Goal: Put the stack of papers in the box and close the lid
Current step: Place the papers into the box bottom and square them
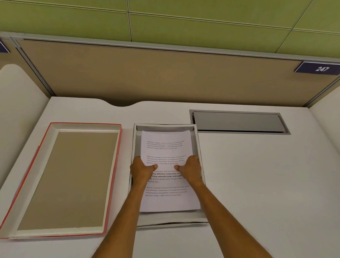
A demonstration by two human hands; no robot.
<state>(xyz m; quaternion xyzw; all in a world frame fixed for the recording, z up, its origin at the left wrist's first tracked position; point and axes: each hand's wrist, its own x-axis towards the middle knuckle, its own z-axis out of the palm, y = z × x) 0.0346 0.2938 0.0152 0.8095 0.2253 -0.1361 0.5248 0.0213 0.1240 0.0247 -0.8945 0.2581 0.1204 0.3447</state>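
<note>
You had the stack of papers (167,149) inside the open box (199,147), printed side up, with its far edge close to the box's far wall and its near edge short of the near wall. Your left hand (141,170) gripped the left edge of the stack and your right hand (190,168) gripped the right edge, each thumb pressed on the top sheet and the fingers curled around the side, between the paper and the box walls. Whether the stack already lay flat on the box floor or was held a little above it could not be told from this view.

So the first part of the task looked nearly done: the papers were in the box, but you had not let go of them. The lid (116,173) lay upside down on the desk (259,183) just left of the box, red rim up, untouched. What remained, by my reading, was to release the stack, turn the lid over and fit it on the box.
</note>
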